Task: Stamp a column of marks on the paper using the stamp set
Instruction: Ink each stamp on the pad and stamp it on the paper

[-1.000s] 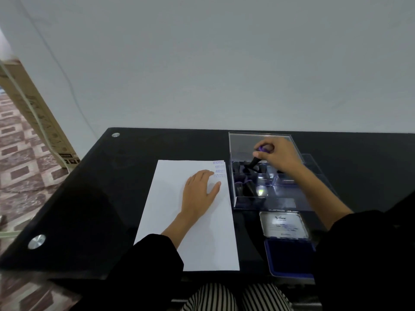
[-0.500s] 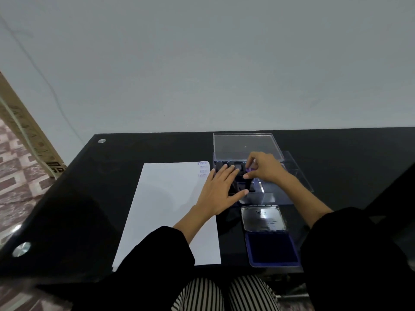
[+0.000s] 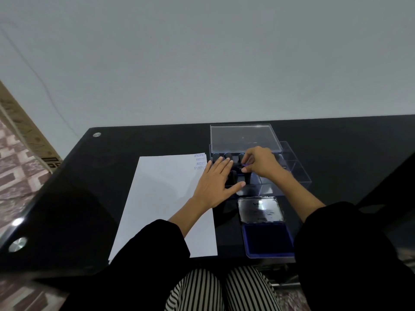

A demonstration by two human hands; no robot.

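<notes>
The right hand [image 3: 260, 164] pinches a purple-topped stamp [image 3: 245, 165] among dark stamps in the clear case [image 3: 292, 167] at centre right. The left hand [image 3: 215, 182] lies flat, fingers straight, over the paper [image 3: 161, 209] edge. Blue marks [image 3: 199, 161] include "SAMPL". An open ink pad [image 3: 267, 241] sits on the black glass table [image 3: 112, 176], with a pale wall [image 3: 202, 63] above.

Right hand [image 3: 261, 163] pinches a stamp [image 3: 246, 165] in the case [image 3: 298, 173]; left hand [image 3: 215, 182] flat.

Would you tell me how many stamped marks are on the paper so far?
4 marks, stacked at the paper's far right corner; the left hand may hide more.
</notes>
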